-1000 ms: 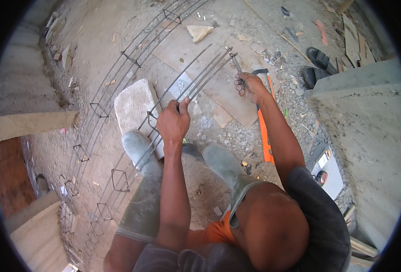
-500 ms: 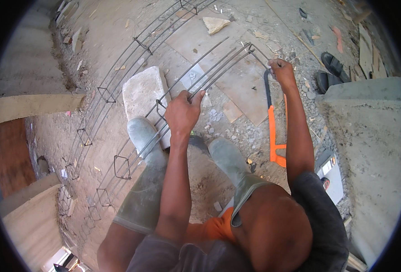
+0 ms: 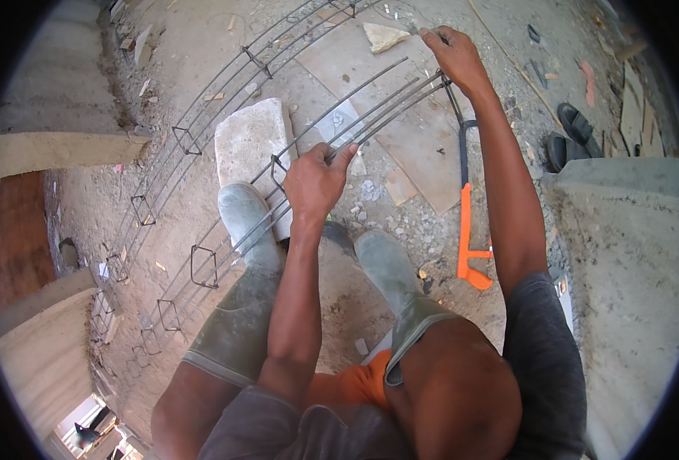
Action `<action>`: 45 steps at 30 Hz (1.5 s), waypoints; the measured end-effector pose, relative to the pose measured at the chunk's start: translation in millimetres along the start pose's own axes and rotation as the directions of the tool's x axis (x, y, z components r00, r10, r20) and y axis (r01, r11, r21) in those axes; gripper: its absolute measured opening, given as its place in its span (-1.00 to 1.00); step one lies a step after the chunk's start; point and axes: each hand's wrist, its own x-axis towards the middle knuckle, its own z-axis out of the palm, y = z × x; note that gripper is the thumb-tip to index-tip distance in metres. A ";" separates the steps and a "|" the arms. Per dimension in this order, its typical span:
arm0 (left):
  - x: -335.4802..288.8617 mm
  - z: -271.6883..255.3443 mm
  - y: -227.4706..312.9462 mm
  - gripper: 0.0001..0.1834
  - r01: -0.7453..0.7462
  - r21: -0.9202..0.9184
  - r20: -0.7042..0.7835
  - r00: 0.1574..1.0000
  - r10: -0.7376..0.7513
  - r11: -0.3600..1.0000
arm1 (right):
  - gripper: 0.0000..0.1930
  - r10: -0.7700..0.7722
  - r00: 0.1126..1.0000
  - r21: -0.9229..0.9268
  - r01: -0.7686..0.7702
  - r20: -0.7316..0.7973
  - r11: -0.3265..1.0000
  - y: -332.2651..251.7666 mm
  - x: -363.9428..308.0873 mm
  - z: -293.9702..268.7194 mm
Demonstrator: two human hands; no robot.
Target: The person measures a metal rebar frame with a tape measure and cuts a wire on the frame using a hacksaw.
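My left hand (image 3: 314, 180) is wrapped round the long bars of a rebar cage (image 3: 389, 107), just beside one of its square stirrups. Past the bars' far ends, my right hand (image 3: 454, 57) is held above the stirrup (image 3: 442, 79) there, its thumb and fingers pinched together. Whatever may be in that pinch is too small to make out. An orange-handled hacksaw (image 3: 466, 230) with a dark frame lies below my right forearm. The saw's tip sits close to the end stirrup; whether they touch, I cannot tell. A pale stone block (image 3: 251, 142) lies under the cage, beside my left boot (image 3: 243, 218).
A second, longer rebar cage (image 3: 217, 92) runs along the ground to the left. Flat tiles (image 3: 420, 153) lie beneath the bars amid gravel. Black sandals (image 3: 573, 126) rest at the right, near a concrete block (image 3: 623, 184). A broken stone (image 3: 384, 37) lies at the far side.
My right hand has moved away from the hacksaw's tip, farther out and left over the cage's end. My left hand keeps its grip on the bars.
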 end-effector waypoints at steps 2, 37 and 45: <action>0.0 -2.5 1.4 -0.39 -0.002 -0.058 0.027 1.000 0.004 0.998 | -0.41 0.019 0.985 -0.116 0.001 0.172 0.993 -3.6 10.8 17.1; 46.1 -5.1 -24.3 -0.34 -0.145 -0.073 0.190 0.969 0.157 0.987 | -0.63 0.180 0.807 0.813 -0.580 0.563 0.059 -33.4 -192.3 114.3; 49.0 -9.6 -20.2 -0.36 -0.115 -0.119 0.229 0.963 0.140 0.986 | -0.78 0.192 0.927 0.932 -0.346 0.322 0.108 -52.3 -173.2 149.7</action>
